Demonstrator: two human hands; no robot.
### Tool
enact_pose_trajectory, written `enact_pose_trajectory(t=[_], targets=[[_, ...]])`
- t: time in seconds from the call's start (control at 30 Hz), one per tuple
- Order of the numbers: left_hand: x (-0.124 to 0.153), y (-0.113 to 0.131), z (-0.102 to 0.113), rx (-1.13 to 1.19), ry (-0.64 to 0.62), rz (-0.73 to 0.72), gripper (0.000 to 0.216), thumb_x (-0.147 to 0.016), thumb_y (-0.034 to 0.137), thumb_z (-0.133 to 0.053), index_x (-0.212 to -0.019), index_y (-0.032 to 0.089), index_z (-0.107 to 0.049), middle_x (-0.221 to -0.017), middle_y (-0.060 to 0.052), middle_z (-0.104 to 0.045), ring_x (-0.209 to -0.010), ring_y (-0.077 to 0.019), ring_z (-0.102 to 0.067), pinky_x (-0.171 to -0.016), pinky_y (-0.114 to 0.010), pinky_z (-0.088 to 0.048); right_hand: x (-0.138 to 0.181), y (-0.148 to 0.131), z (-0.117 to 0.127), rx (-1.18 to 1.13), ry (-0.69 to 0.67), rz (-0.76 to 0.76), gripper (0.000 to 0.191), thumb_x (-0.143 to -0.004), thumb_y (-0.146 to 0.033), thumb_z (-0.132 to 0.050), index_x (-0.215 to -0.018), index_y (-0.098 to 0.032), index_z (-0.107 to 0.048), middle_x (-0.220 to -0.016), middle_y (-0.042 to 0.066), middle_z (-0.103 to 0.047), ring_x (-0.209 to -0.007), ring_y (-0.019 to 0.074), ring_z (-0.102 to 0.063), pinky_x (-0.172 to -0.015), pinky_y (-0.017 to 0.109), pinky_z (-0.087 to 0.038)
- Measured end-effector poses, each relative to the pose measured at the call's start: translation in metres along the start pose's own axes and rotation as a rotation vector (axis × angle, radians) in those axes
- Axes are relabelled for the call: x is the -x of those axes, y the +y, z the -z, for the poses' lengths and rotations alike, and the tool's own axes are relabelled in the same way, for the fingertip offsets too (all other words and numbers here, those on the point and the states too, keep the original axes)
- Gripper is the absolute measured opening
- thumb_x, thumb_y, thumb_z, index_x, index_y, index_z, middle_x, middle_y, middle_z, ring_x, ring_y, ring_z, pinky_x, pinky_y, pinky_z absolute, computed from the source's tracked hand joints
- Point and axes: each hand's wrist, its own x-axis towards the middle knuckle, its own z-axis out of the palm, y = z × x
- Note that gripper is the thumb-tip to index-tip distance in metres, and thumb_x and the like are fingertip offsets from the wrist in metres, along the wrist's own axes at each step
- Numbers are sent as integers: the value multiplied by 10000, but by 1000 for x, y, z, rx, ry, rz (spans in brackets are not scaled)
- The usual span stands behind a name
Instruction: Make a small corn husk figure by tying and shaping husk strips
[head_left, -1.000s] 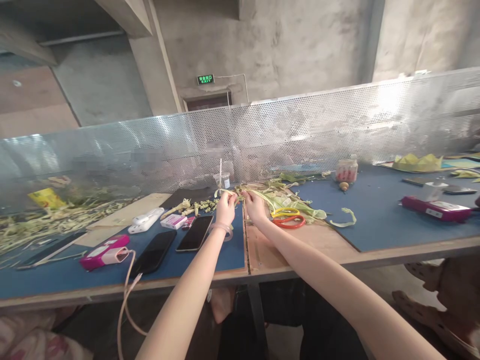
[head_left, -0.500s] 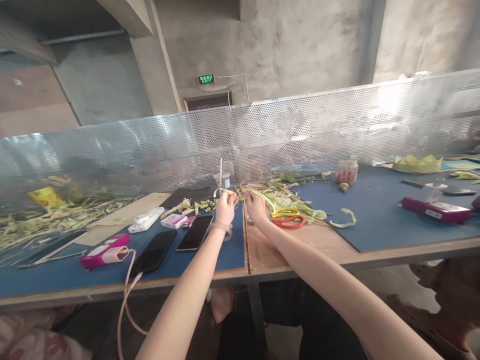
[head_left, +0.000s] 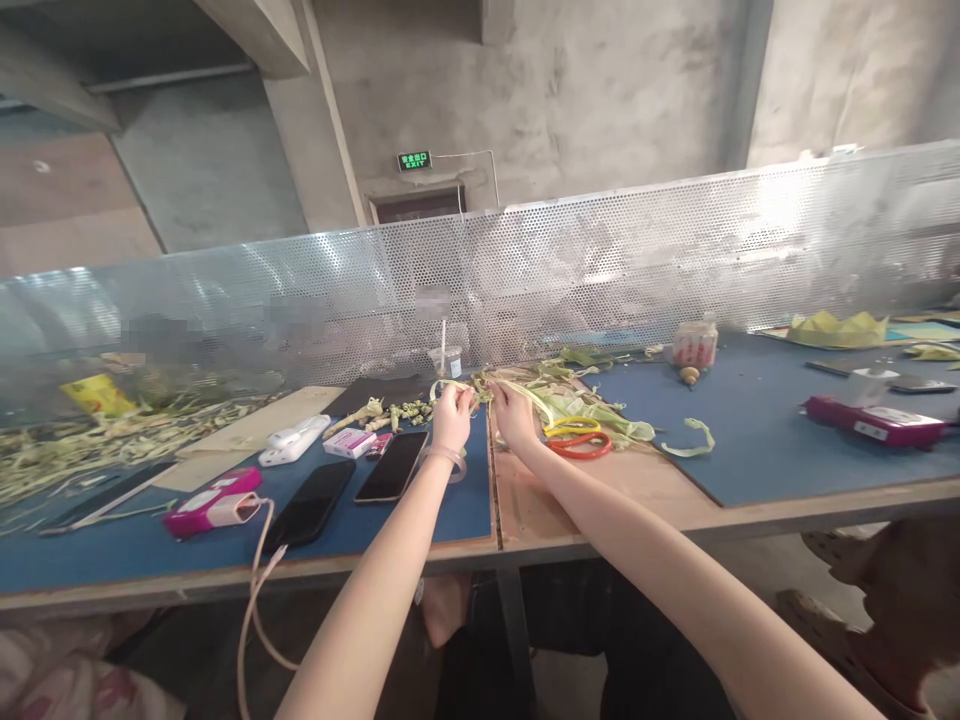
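Over the middle of the bench my left hand [head_left: 453, 416] and my right hand [head_left: 513, 414] are close together, fingers pinched. A pale green leaf strip [head_left: 534, 398] runs between them, with one end curling past my left fingers and the other trailing to the right of my right hand. Fine detail at the fingertips is too small to make out. Just right of my right hand lie scissors with yellow and red-orange handles [head_left: 579, 446], beside a heap of loose leaves and husk strips [head_left: 600, 410]. Left of my left hand are knotted, braided green pieces [head_left: 405, 414].
Two dark phones [head_left: 313, 502], a white power strip [head_left: 294, 440], a small pink-white box [head_left: 350, 443] and a magenta device with a cable [head_left: 214, 505] lie to the left. A jar [head_left: 694, 345] and another magenta device [head_left: 874, 421] stand right. A perforated metal screen [head_left: 540, 270] backs the bench.
Almost nothing differs. Both hands keep their pinch on the strip in nearly the same place, and the whole view has shifted very slightly.
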Motion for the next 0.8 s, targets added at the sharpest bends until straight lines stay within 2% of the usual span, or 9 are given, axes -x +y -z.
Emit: enact_pose_trajectory(t=[0.27,0.33,0.43,0.5,0.63,0.7,0.8], targets=[[0,2,-2,13,24,10,110,-834,254,-480,-748,186,-487,-652,-1,-548,-614,-136,-572,-625,-260,-470,0,5,-6,-23,22,0,372,-867,-391,-372,-829,-183,-677,-783,61,-681,-714,202,-563,-703,280,-396],[-1,1,-1,32,1,50,136,-830,297,-495,-751,187,-489,-648,-3,-565,-569,-130,-566,-569,-247,-457,1,5,-5,-36,27,-8,380,-863,-398,-371,-820,-182,-681,-761,56,-678,-703,199,-560,-697,281,-397],[-2,0,2,94,-87,212,227,-828,407,-487,-804,184,-517,-600,5,-587,-377,-90,-450,-402,-219,-366,0,7,-3,-98,14,-65,406,-847,-432,-385,-833,-166,-691,-695,42,-660,-672,189,-552,-663,275,-397],[-3,0,6,166,-143,309,296,-814,465,-492,-839,175,-544,-593,-2,-611,-323,-70,-389,-358,-208,-318,-3,10,0,-173,6,-137,432,-824,-470,-410,-863,-147,-695,-637,26,-634,-633,176,-537,-628,266,-395],[-2,2,12,267,-279,392,326,-743,460,-598,-830,146,-598,-646,-48,-660,-433,-94,-515,-415,-204,-371,-10,16,4,-372,11,-296,455,-758,-499,-491,-932,-129,-692,-600,9,-606,-555,146,-503,-556,250,-388],[-2,1,13,267,-365,404,325,-717,442,-635,-833,139,-618,-682,-60,-674,-484,-107,-550,-431,-203,-378,-14,18,5,-453,10,-329,444,-725,-492,-538,-929,-130,-695,-635,18,-628,-574,145,-521,-560,250,-398],[-2,-2,12,226,-418,415,327,-667,415,-691,-815,134,-613,-660,-46,-665,-463,-95,-527,-425,-200,-360,-16,20,6,-509,7,-333,443,-702,-501,-566,-896,-126,-699,-647,29,-648,-618,155,-555,-584,256,-414]])
